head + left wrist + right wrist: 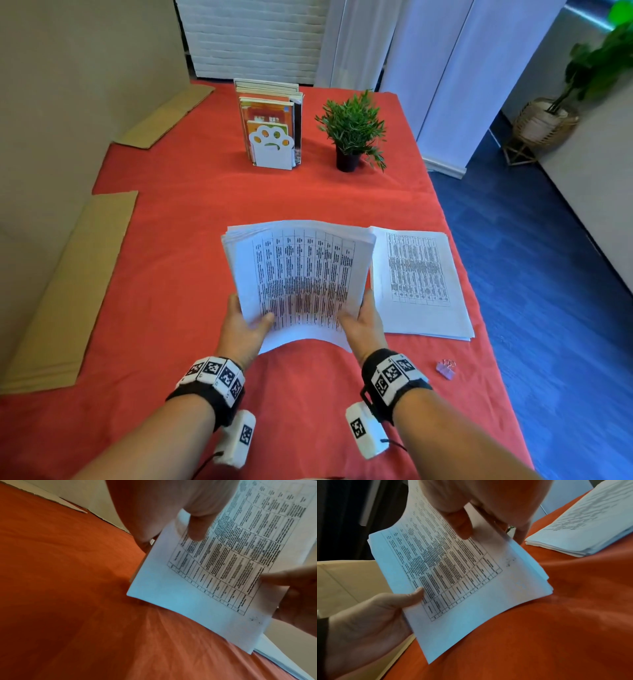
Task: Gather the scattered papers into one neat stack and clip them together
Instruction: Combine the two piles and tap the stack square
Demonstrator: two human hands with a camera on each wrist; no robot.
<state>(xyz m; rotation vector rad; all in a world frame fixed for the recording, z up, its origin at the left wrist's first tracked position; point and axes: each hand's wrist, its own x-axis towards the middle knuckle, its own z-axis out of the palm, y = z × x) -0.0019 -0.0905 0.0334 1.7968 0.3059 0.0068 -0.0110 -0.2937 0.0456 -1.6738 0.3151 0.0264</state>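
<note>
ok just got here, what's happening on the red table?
A person is gathering papers. The left hand and right hand grip the near corners of a sheaf of printed sheets, held tilted with its lower edge near the red tablecloth. A second pile of papers lies flat just to its right, not merged. The purple binder clip sits unused by the right wrist.

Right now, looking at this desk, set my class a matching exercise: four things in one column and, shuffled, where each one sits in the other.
Things:
1. binder clip
2. potted plant
3. held papers
4. lying papers

Places:
A. between both hands, lifted at the near edge
B. flat on the red cloth, right of the held bundle
C. far side, right of the books
D. near the right wrist, alone on the cloth

Pairs: 1-D, 2-C, 3-A, 4-B
</note>
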